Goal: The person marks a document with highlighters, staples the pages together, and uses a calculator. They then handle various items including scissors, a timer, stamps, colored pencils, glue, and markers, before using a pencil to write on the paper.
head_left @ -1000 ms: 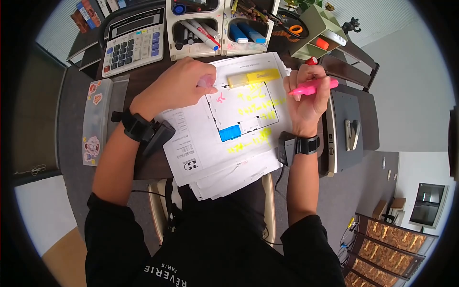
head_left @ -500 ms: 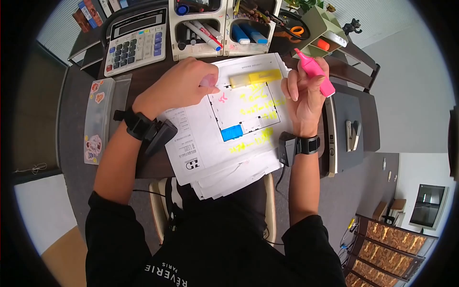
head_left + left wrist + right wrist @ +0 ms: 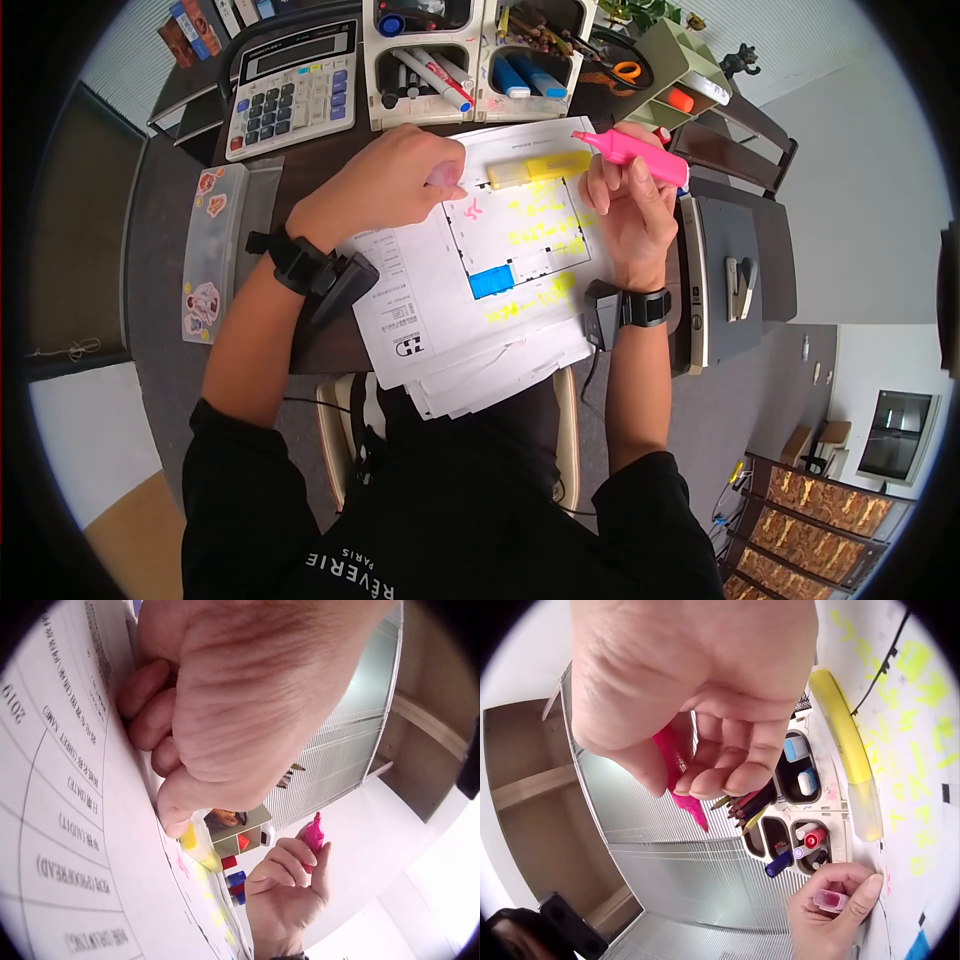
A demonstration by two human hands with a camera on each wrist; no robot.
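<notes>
My right hand (image 3: 637, 220) is raised over the right edge of the papers and holds an uncapped pink highlighter (image 3: 645, 157) between thumb and fingers. Its tip points up and left in the head view. My left hand (image 3: 385, 185) rests on the upper left of the top sheet (image 3: 400, 290). In its fingers is a translucent pink cap (image 3: 830, 901), seen best in the right wrist view. A yellow highlighter (image 3: 540, 170) lies capped on the sheet between the hands. The sheet bears a printed plan with a blue patch (image 3: 492, 281), yellow handwriting and a small pink mark.
Behind the papers stands a pale pen organizer (image 3: 423, 112) with markers and pencils. A calculator (image 3: 290, 130) sits at the back left, above a clear stickered case (image 3: 212, 255). On the right, a stapler (image 3: 740, 288) lies on a dark device (image 3: 722, 325). A green holder (image 3: 655, 65) stands at the back right.
The pink highlighter has turned in my right fingers: its tip went from pointing left to pointing up, and now leans left again. My left hand keeps its place on the sheet.
</notes>
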